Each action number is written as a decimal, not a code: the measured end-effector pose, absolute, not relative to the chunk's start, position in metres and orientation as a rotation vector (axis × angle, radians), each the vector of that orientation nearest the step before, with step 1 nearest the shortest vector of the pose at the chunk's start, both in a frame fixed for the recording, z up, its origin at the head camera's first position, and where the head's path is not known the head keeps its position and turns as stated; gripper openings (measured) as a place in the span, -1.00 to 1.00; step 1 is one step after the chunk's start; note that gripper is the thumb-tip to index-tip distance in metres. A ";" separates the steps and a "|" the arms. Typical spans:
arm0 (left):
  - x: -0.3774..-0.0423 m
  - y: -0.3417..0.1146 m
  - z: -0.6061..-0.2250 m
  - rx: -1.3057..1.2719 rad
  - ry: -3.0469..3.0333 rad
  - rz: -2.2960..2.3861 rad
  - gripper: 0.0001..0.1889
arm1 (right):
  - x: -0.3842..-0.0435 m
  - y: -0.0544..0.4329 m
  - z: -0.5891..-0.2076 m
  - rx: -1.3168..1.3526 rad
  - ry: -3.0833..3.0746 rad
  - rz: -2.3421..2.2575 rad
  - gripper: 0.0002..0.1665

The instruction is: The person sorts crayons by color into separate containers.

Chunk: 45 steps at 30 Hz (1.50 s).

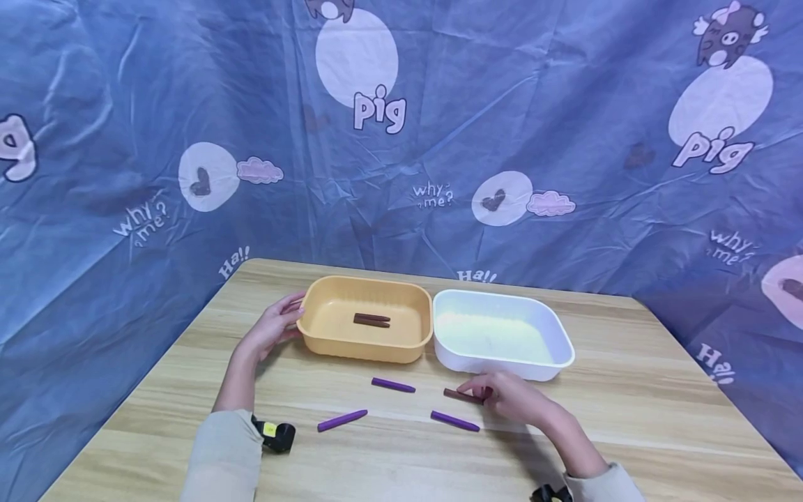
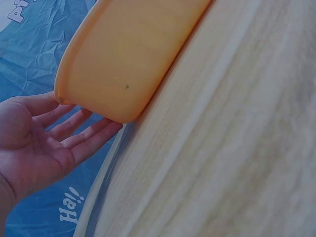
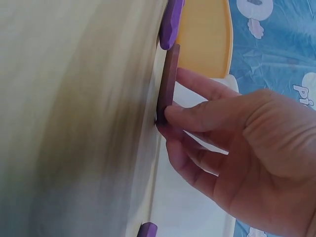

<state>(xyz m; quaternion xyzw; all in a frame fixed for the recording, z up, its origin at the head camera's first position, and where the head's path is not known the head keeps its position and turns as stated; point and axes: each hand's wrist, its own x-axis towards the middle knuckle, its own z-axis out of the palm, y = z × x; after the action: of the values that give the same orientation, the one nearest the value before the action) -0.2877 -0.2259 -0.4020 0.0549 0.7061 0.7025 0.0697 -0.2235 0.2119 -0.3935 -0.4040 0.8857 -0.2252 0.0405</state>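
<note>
A: Your R hand (image 1: 513, 397) pinches a brown crayon (image 3: 168, 88) near the white tub (image 1: 495, 338); L hand (image 1: 273, 328), fingers loosely extended, touches the orange tub (image 1: 360, 350).
B: So you're prob. at pickup; next calls for lifting clear.

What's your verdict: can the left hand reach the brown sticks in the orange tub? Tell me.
Probably yes: the left hand touches the orange tub, whose top is open; only its wall stands before the brown sticks.
</note>
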 end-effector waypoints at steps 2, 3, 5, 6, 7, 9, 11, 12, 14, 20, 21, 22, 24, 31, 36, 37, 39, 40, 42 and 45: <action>-0.288 -0.226 -0.402 0.168 2.125 2.115 -0.44 | -0.223 0.211 -0.393 -1.234 2.730 -0.652 -0.30; -0.288 -0.226 -0.402 0.170 2.126 2.114 -0.44 | -0.223 0.211 -0.393 -1.237 2.736 -0.637 -0.30; -0.288 -0.226 -0.402 0.173 2.126 2.113 -0.44 | -0.222 0.210 -0.392 -1.242 2.745 -0.613 -0.32; -0.288 -0.226 -0.402 0.174 2.126 2.113 -0.45 | -0.222 0.209 -0.392 -1.247 2.751 -0.598 -0.32; -0.288 -0.226 -0.402 0.174 2.125 2.114 -0.45 | -0.222 0.209 -0.391 -1.253 2.756 -0.587 -0.33; -0.288 -0.226 -0.402 0.176 2.125 2.115 -0.45 | -0.221 0.208 -0.391 -1.251 2.761 -0.576 -0.33; -0.288 -0.226 -0.402 0.174 2.123 2.116 -0.45 | -0.220 0.207 -0.391 -1.254 2.761 -0.574 -0.33; -0.288 -0.226 -0.402 0.178 2.124 2.115 -0.45 | -0.220 0.207 -0.391 -1.248 2.765 -0.567 -0.33; -0.288 -0.225 -0.402 0.180 2.123 2.112 -0.45 | -0.219 0.207 -0.391 -1.246 2.772 -0.563 -0.33; -0.288 -0.225 -0.401 0.178 2.115 2.111 -0.45 | -0.218 0.210 -0.390 -1.250 2.806 -0.535 -0.32; -0.288 -0.225 -0.401 0.177 2.115 2.112 -0.45 | -0.217 0.210 -0.389 -1.248 2.811 -0.531 -0.31; -0.288 -0.225 -0.401 0.176 2.114 2.113 -0.45 | -0.217 0.210 -0.388 -1.244 2.816 -0.525 -0.29; -0.288 -0.225 -0.401 0.176 2.114 2.114 -0.45 | -0.216 0.210 -0.387 -1.250 2.826 -0.513 -0.27; -0.287 -0.226 -0.401 0.174 2.112 2.120 -0.45 | -0.213 0.208 -0.377 -1.311 2.861 -0.505 -0.28; -0.288 -0.226 -0.401 0.178 2.110 2.123 -0.45 | -0.212 0.202 -0.365 -1.374 2.883 -0.497 -0.35; -0.288 -0.226 -0.401 0.178 2.109 2.123 -0.45 | -0.212 0.200 -0.362 -1.375 2.891 -0.489 -0.36; -0.288 -0.226 -0.402 0.178 2.107 2.125 -0.45 | -0.212 0.197 -0.357 -1.360 2.900 -0.477 -0.38; -0.288 -0.226 -0.402 0.178 2.107 2.126 -0.45 | -0.212 0.195 -0.354 -1.348 2.908 -0.463 -0.39; -0.288 -0.226 -0.402 0.179 2.109 2.124 -0.45 | -0.213 0.190 -0.349 -1.326 2.919 -0.439 -0.39; -0.287 -0.226 -0.402 0.180 2.114 2.119 -0.45 | -0.216 0.184 -0.343 -1.326 2.932 -0.416 -0.37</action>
<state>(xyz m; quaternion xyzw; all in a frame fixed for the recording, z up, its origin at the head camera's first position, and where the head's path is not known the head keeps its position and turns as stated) -0.2873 -0.2260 -0.4020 0.0598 0.7032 0.7048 0.0716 -0.2158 0.1841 -0.3429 -0.4083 0.9024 -0.1282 -0.0514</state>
